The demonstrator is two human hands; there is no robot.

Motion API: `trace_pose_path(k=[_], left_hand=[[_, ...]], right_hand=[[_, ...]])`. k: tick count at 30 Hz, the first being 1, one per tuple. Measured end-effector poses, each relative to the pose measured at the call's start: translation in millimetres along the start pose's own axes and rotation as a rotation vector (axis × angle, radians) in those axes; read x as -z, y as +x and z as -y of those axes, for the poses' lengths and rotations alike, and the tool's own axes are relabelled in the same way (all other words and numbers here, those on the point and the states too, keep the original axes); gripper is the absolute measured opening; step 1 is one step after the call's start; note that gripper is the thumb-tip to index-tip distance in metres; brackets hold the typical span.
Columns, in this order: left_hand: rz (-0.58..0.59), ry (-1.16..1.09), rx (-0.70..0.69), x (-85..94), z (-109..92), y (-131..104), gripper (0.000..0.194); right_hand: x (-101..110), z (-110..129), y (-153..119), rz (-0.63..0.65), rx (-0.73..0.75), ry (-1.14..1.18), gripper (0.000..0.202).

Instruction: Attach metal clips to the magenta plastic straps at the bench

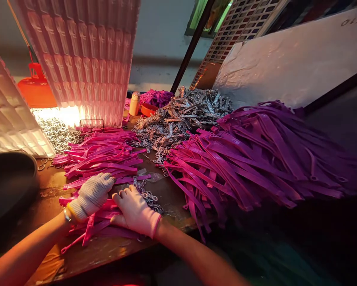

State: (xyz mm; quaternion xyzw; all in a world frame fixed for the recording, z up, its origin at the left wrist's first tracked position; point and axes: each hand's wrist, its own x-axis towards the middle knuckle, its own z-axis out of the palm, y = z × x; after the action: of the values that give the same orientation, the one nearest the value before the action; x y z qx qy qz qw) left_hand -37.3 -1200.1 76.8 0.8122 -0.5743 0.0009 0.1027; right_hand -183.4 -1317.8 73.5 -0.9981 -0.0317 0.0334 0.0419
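My left hand [92,195], in a white knitted glove with a yellow cuff, is closed in a fist over pink straps; whatever its fingers hold is hidden. Just right of it, my right hand [136,209] wears a thin pale glove with a pink cuff. Its thumb stands apart from the bent fingers, palm down over the straps, and nothing shows in its grasp. Under both hands lies a small bunch of pink straps [102,230] with looped ends. Small metal clasps with rings [151,198] lie against the right hand's far side.
Beyond my hands is a pile of pink straps [107,153]. A heap of metal clasps [181,115] rises behind, beside a large purple strap pile [250,159] on the right. Metal rings [57,133] lie near a red lamp [37,89]. A dark basin [10,186] stands left.
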Motion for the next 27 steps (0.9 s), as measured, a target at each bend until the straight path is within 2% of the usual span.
trace_pose_path(k=[4, 7, 9, 14, 18, 21, 23, 25, 27], left_hand=[[-0.041, 0.165, -0.139, -26.6, 3.7, 29.4, 0.039], [-0.057, 0.220, -0.203, -44.2, 21.8, 30.5, 0.052], [-0.064, 0.248, -0.197, -47.4, 37.9, 25.0, 0.052], [-0.059, 0.281, -0.168, -33.3, 69.2, 12.2, 0.039], [-0.048, 0.263, -0.171, -24.6, 80.5, 10.5, 0.032], [-0.039, 0.244, -0.155, -19.7, 85.5, 5.6, 0.028], [-0.005, 0.187, -0.151, -14.9, 85.8, 0.0, 0.028], [-0.029, 0.039, -0.155, -8.7, 84.4, -2.6, 0.032], [-0.193, -0.216, -0.068, -0.8, 84.6, 2.6, 0.031]], right_hand=[[-4.5, -0.7, -5.0, 0.018, -0.023, -0.034, 0.073], [-12.2, -1.7, -4.4, 0.016, -0.053, -0.064, 0.074], [-16.1, -2.0, -4.1, 0.015, -0.063, -0.100, 0.074], [-15.8, -2.4, -7.8, -0.021, -0.021, -0.109, 0.070], [-17.8, -4.2, -10.5, 0.008, -0.017, -0.060, 0.064], [-30.1, -6.3, -6.4, -0.012, -0.005, -0.051, 0.060], [-44.0, -8.5, 2.0, -0.040, -0.052, -0.061, 0.043], [-58.9, -12.1, 13.1, -0.020, -0.122, -0.078, 0.023], [-70.1, -17.3, 22.0, -0.010, -0.127, -0.082, 0.010]])
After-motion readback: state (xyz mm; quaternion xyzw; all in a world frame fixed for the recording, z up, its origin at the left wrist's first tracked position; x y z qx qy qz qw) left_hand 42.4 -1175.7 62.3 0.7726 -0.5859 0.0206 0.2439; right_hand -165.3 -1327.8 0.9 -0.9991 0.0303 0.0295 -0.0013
